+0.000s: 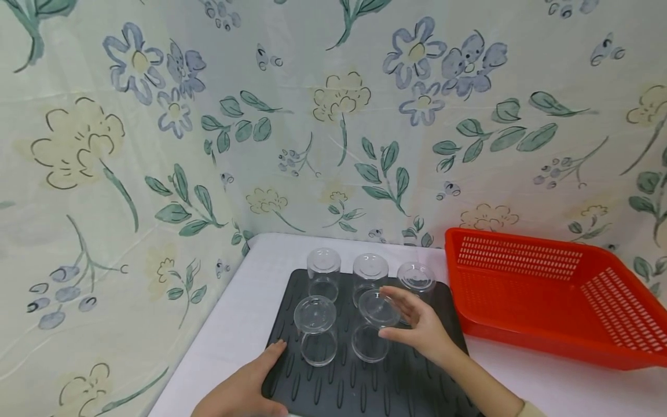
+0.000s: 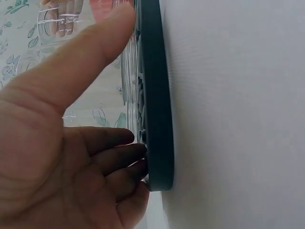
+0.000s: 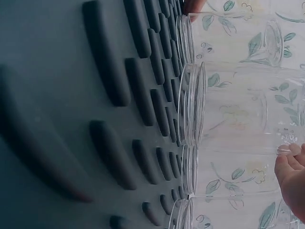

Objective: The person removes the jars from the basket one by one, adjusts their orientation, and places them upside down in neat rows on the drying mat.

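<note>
Several clear glasses stand upside down on a dark ridged drying mat (image 1: 354, 388). Around the upper end of the front right glass (image 1: 371, 343), my right hand (image 1: 424, 330) has its thumb on the near side and fingers on the far side. In the right wrist view, the fingertips (image 3: 284, 151) meet that glass close to its raised base. Left of it is another front glass (image 1: 319, 344). My left hand (image 1: 242, 385) rests at the mat's left edge, fingers (image 2: 121, 157) against the side and thumb extended above the mat.
Three more glasses, one of them a back left glass (image 1: 323, 272), form a row behind. A red plastic basket (image 1: 526, 336) with perforated walls stands right of the mat on the white-covered table (image 1: 224, 324). Floral fabric (image 1: 333, 127) hangs behind.
</note>
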### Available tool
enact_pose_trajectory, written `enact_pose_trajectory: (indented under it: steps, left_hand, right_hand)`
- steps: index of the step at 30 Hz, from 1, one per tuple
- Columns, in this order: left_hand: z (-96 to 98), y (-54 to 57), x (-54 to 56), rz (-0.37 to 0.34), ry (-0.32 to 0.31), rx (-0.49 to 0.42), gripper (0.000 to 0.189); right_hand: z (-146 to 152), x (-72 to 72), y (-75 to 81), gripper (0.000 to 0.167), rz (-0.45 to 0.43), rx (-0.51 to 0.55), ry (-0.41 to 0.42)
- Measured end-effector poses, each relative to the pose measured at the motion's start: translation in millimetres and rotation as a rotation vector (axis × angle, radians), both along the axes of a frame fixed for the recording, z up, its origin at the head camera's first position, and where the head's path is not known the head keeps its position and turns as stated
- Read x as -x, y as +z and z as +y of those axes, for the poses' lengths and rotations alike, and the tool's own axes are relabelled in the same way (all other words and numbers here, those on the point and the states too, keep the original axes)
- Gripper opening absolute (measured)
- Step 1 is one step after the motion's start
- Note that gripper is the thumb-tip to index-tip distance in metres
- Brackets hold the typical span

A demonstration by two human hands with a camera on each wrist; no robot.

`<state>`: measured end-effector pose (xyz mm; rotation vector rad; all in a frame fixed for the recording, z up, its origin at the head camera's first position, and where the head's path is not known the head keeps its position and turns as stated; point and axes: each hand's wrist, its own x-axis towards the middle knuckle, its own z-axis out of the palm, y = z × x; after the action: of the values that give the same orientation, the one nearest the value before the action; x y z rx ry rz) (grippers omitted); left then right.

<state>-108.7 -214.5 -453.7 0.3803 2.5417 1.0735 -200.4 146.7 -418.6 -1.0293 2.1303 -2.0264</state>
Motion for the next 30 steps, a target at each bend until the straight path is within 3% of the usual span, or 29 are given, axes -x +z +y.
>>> enact_pose_trajectory:
  steps: [12,30]
  left_hand:
    - [5.6,1.5,3.8,0.050,-0.040,0.062,0.113]
    - [3.4,1.8,3.3,0.043,-0.054,0.060,0.109]
  right_hand:
    - [1,0.3,-8.5,0.064,0.012,-0.030,-0.033]
    - [0,1.1,-13.7,0.067,0.041,-0.084,-0.089]
